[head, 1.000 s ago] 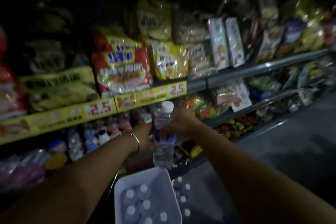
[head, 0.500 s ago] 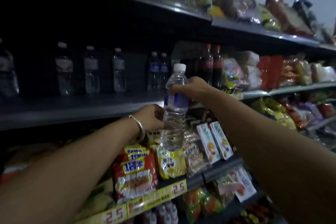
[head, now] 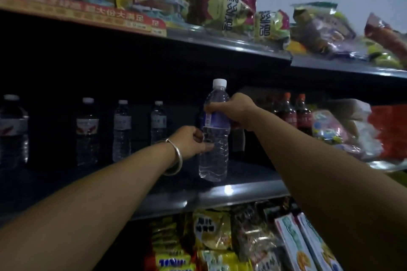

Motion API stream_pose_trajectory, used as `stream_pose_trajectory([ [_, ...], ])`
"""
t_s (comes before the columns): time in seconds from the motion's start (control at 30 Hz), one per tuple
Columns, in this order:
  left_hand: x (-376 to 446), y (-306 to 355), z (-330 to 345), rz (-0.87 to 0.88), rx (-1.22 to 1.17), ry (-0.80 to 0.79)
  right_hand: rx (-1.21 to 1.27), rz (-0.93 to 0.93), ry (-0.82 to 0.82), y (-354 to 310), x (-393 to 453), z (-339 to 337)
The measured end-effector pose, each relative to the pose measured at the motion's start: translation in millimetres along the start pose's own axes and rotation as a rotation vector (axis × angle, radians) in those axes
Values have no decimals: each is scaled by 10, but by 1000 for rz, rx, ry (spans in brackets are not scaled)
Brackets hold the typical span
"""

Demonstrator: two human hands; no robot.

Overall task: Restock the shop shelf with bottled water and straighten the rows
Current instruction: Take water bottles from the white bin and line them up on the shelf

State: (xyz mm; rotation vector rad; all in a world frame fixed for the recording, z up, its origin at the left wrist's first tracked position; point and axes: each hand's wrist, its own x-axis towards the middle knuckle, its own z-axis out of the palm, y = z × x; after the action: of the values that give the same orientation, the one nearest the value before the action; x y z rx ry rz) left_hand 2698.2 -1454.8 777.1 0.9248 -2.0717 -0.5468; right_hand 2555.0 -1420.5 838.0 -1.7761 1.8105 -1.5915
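Observation:
A clear water bottle (head: 214,138) with a white cap and blue label is upright, its base at or just above the front of the dark middle shelf (head: 220,193). My right hand (head: 237,110) grips it round the upper body at the label. My left hand (head: 189,142) holds its lower body from the left, thumb and fingers against the plastic. Further back on the same shelf stands a spaced row of water bottles (head: 121,130), with a larger one (head: 13,130) at the far left.
Dark cola bottles (head: 295,112) and bagged snacks (head: 343,130) fill the shelf to the right. Snack bags (head: 224,6) crowd the top shelf, whose edge overhangs the bottle. Noodle packets (head: 211,229) and boxes (head: 295,244) sit on the shelf below.
Both hands have lifted the bottle from above the white crate near the floor up to the middle shelf, and my view has tilted up with it.

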Motion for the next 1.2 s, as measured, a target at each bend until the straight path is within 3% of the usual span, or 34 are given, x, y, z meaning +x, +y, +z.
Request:
stream_pose_trajectory([
  [0.13,492,-277,158,-68,41,37,-69,-37,27,273,571,197],
  [0.43,1176,-836,421,-158,295,-52,-238,-60,46,889,1449,696],
  [0.63,1521,-992,563,-176,219,-55,-252,-3,25,1037,1767,856],
  [0.8,1680,-1074,645,-186,192,-36,-88,-48,-92,1097,1902,927],
  [0.9,1729,-1121,667,-182,195,-30,76,42,-316,1129,1911,852],
  [1.07,1769,-1172,693,-194,194,7,-65,211,-587,1186,1955,604],
  [1.2,1780,-1198,673,-215,183,-15,-38,201,-635,1263,1942,634],
])
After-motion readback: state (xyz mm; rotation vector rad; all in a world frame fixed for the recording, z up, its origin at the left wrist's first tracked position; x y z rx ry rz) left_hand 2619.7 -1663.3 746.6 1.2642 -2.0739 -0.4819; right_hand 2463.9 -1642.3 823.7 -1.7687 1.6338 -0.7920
